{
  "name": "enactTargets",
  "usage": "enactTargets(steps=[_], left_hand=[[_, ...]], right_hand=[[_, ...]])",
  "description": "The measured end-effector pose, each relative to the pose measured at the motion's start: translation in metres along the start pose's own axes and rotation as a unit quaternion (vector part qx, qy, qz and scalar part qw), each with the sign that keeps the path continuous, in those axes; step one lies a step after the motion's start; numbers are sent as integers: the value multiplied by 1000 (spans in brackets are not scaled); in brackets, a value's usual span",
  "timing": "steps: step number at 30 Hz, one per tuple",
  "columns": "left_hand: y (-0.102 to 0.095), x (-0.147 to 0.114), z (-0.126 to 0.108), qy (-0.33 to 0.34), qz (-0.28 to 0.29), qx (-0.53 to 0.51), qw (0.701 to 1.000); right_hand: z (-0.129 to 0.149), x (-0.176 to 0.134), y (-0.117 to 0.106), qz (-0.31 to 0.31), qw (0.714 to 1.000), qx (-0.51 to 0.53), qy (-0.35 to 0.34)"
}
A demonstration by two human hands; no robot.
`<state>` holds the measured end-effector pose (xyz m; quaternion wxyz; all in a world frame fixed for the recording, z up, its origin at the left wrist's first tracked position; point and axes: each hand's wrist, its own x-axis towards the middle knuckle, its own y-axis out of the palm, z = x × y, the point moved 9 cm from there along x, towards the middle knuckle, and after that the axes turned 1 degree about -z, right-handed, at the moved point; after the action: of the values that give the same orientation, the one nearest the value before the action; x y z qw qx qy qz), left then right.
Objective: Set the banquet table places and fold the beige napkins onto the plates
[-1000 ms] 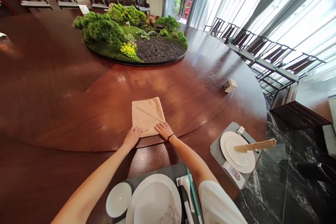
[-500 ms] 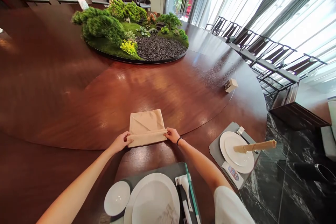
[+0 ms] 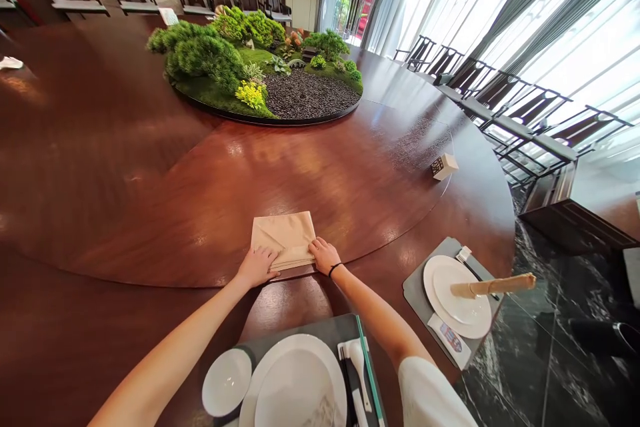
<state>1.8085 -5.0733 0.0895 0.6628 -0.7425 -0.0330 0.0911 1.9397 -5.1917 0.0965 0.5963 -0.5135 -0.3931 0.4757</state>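
On the desk (image 3: 125,167), at twelve o'clock from the plate (image 3: 295,383), left hand (image 3: 257,265) and right hand (image 3: 325,255) pressed the folded napkin (image 3: 286,235), fingers seemingly flat and open.

Nothing really readable here. The small packet (image 3: 451,339) by the far plate (image 3: 457,295) has a colourful print, but it's too small to make out. The little box (image 3: 444,166) on the table (image 3: 100,167) shows a dark pattern, no legible letters.
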Motion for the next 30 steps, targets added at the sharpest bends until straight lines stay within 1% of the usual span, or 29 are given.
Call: enactTargets(steps=[2, 4, 6, 8, 10, 11, 13, 15, 16, 18, 19, 20, 21, 22, 23, 25, 26, 27, 28, 30], left_hand=[[2, 3, -5, 10, 10, -3, 1000], [4, 6, -7, 10, 18, 2, 1000], [5, 7, -4, 5, 18, 13, 1000], [3, 4, 5, -4, 13, 19, 1000], [1, -4, 19, -21, 9, 5, 1000], [0, -11, 27, -34, 5, -17, 999], [0, -28, 45, -73, 3, -98, 992], [7, -45, 60, -115, 19, -218, 969], [12, -52, 65, -134, 33, -282, 950], [22, -60, 72, -167, 60, -399, 899], [25, -60, 75, -182, 63, -446, 874], [25, -58, 79, -195, 59, -476, 856], [22, -55, 84, -207, 46, -484, 849], [17, -49, 88, -213, 29, -469, 857], [10, -43, 91, -213, 9, -433, 876], [-7, -29, 89, -195, -22, -311, 930], [-13, -23, 84, -181, -31, -239, 954], [-19, -19, 76, -166, -36, -168, 971], [-22, -15, 66, -149, -39, -103, 983], [-23, -9, 42, -107, -36, -12, 994]], right_hand=[[14, 0, -6, -16, 1000, -5, -8], [33, 3, -7, -23, 999, -10, -47], [44, 8, -4, -16, 997, -15, -75], [39, 14, 1, 1, 998, -15, -67], [26, 15, 7, 24, 999, 4, -43], [17, 13, 11, 33, 999, 27, -30], [0, 4, 17, 42, 993, 106, 4], [-16, -8, 27, 49, 972, 222, 56], [-23, -13, 34, 55, 954, 284, 84], [-31, -21, 45, 64, 911, 385, 131], [-34, -22, 46, 60, 895, 417, 146], [-37, -20, 45, 50, 887, 433, 152], [-38, -17, 40, 35, 889, 431, 150], [-40, -12, 33, 16, 900, 411, 142], [-40, -6, 26, -3, 917, 377, 128], [-36, 4, 13, -26, 955, 278, 97], [-33, 9, 10, -27, 970, 225, 82], [-30, 13, 10, -21, 981, 177, 72], [-27, 15, 13, -10, 988, 138, 66], [-21, 18, 20, 11, 995, 84, 58]])
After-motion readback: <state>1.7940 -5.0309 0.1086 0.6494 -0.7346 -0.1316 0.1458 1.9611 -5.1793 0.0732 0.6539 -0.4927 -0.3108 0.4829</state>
